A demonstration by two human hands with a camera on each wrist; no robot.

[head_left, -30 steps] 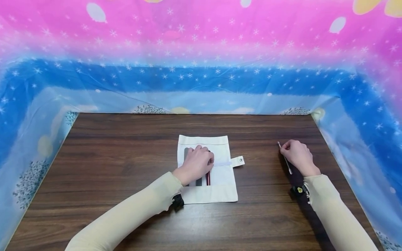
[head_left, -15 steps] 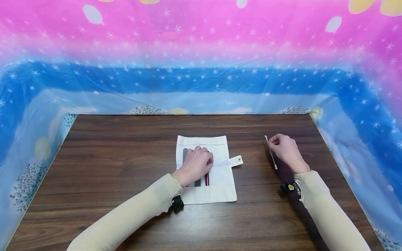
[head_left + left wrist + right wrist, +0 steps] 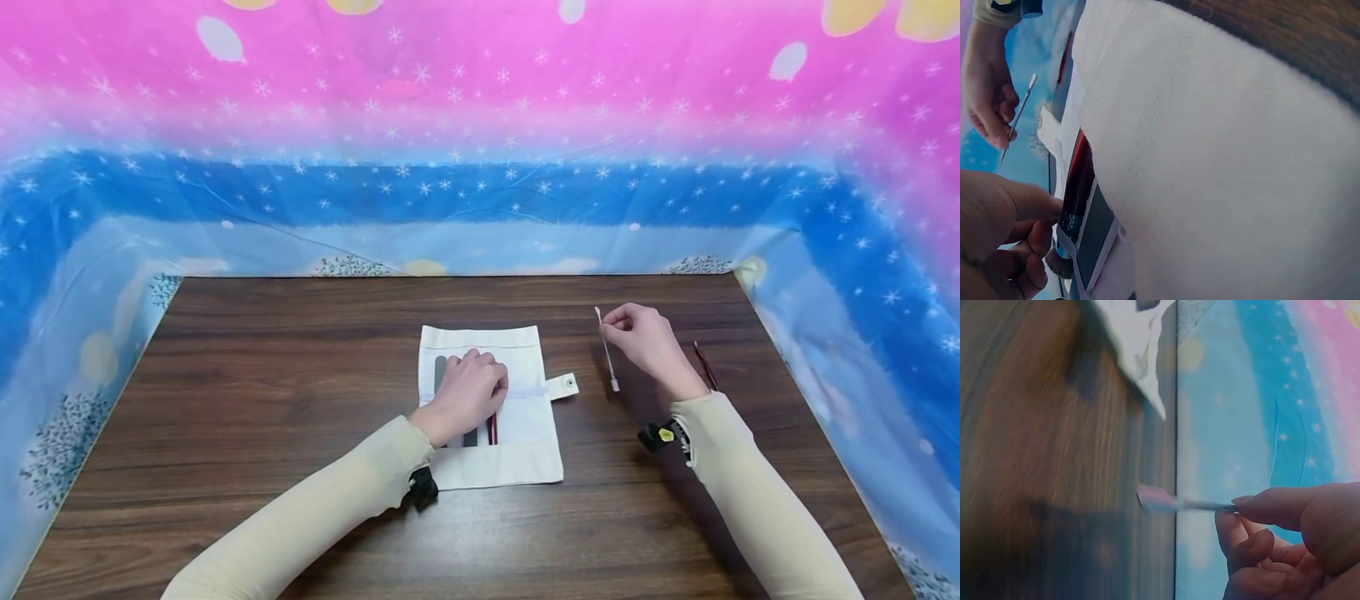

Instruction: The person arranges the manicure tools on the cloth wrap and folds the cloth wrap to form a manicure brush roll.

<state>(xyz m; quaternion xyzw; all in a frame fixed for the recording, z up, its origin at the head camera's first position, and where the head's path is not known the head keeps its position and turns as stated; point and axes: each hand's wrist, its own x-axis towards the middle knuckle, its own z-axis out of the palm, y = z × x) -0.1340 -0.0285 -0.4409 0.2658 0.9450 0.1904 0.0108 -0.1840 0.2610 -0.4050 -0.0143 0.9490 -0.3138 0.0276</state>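
Note:
A white cloth tool pouch (image 3: 517,462) lies unrolled at the middle of the table, crossed by a pale elastic band (image 3: 528,391). Over it, my left hand (image 3: 468,392) pinches the band, which lifts toward the thumb in the left wrist view. Beside those fingers is a red-handled brush (image 3: 1079,178), bristles showing past the band. A dark grey flat strip (image 3: 1099,228) sits alongside it. To the pouch's right, my right hand (image 3: 643,337) pinches a slim double-ended metal tool (image 3: 608,354) above the table. Its broad, flat end (image 3: 1157,499) looks pinkish; a narrow tip is at the other.
A thin dark-red stick (image 3: 705,365) lies on the wooden table (image 3: 285,358), behind my right wrist. The pouch's snap tab (image 3: 562,386) points right. A patterned cloth (image 3: 480,192) hangs around the back and sides.
My right hand has moved left and away from me with the metal tool, closer to the pouch. The red stick behind it has come into sight. My left hand stays on the pouch.

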